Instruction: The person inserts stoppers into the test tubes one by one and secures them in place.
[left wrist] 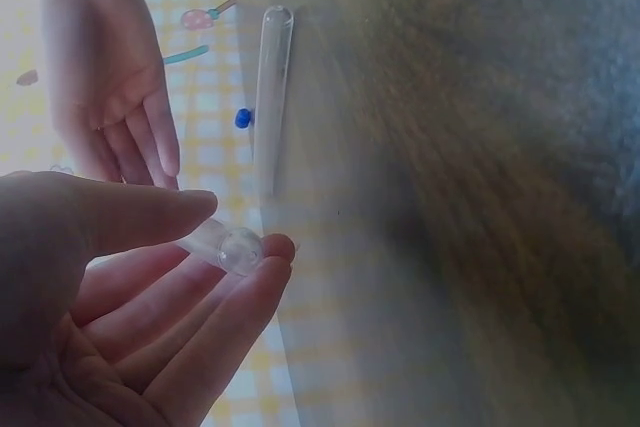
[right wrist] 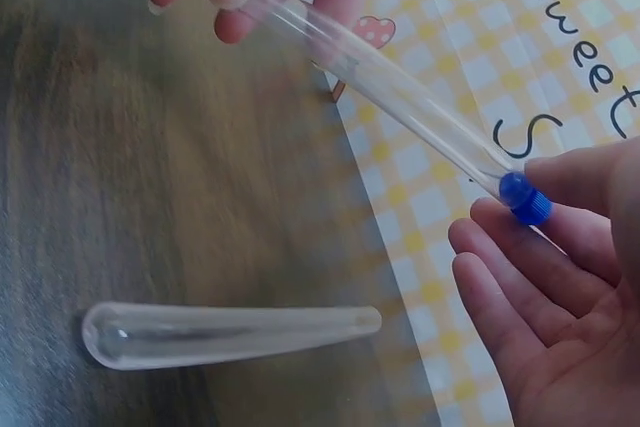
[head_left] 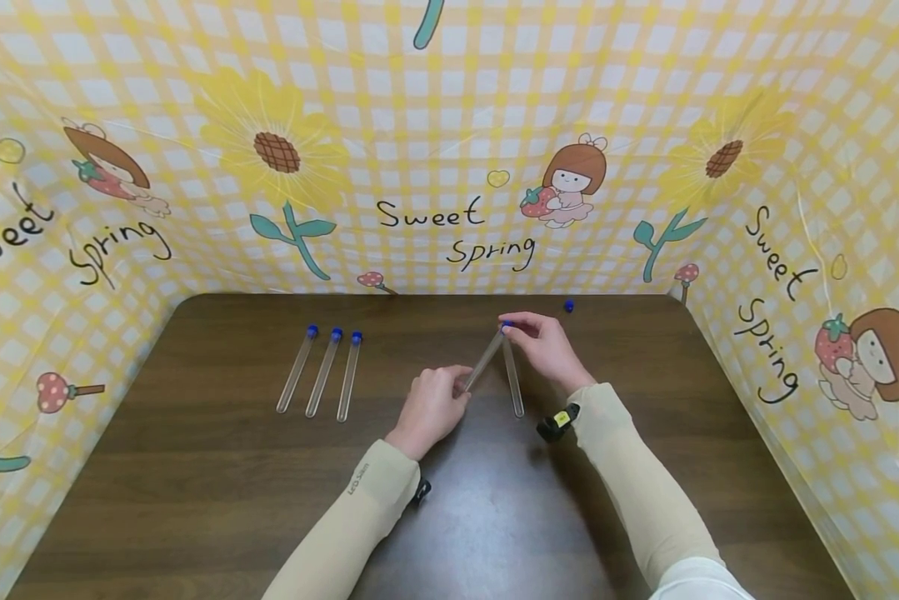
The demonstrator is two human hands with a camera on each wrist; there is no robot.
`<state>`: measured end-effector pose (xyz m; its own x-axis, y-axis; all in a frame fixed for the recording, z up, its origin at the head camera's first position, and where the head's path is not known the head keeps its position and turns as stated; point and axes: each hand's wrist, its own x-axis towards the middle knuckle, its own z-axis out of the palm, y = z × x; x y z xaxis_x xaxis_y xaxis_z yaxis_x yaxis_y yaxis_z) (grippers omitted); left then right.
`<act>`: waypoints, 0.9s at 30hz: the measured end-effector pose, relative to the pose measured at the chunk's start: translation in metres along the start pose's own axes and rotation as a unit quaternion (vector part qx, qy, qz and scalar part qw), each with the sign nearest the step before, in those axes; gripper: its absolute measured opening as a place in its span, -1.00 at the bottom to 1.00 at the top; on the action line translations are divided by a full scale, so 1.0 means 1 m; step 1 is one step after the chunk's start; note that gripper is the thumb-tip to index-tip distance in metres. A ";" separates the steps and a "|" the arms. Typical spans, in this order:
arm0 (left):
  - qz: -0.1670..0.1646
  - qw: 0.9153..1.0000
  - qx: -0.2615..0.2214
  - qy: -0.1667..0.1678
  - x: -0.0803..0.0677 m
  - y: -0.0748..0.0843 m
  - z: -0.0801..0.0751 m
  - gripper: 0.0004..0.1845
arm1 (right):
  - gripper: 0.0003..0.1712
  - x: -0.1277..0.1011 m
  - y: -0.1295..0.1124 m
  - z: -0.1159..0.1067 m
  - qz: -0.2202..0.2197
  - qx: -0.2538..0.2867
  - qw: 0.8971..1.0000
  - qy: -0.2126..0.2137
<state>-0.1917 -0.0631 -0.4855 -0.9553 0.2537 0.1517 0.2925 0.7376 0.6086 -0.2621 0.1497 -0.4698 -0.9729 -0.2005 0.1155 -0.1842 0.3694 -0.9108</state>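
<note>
A clear test tube (right wrist: 400, 112) is held at a slant above the table between both hands. The left hand (head_left: 432, 407) grips it near its rounded bottom, which points toward the camera in the left wrist view. At the upper end, the thumb and fingers of the right hand (head_left: 542, 346) pinch a blue cap (right wrist: 530, 205) that sits on the tube's mouth. Below the right hand lies a second test tube (right wrist: 230, 335), without a cap, its rounded end toward the person. A loose blue cap (head_left: 569, 306) rests near the table's back edge.
Side by side on the left of the brown table (head_left: 194, 483) lie three test tubes (head_left: 324, 373) with blue caps, their capped ends away from the person. A yellow checked cloth (head_left: 434, 108) with printed flowers hangs around the back and both sides.
</note>
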 end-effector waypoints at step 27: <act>-0.007 1.000 -0.003 0.003 0.002 0.001 0.001 -0.64 | -0.44 -0.005 0.003 0.029 0.023 0.146 0.989 0.022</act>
<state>-0.1934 -0.0617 -0.4852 -0.9594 0.2404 0.1474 0.2793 0.7372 0.6153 -0.2532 0.1252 -0.4845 -0.9856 -0.1474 0.0830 -0.0981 0.0984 -0.9903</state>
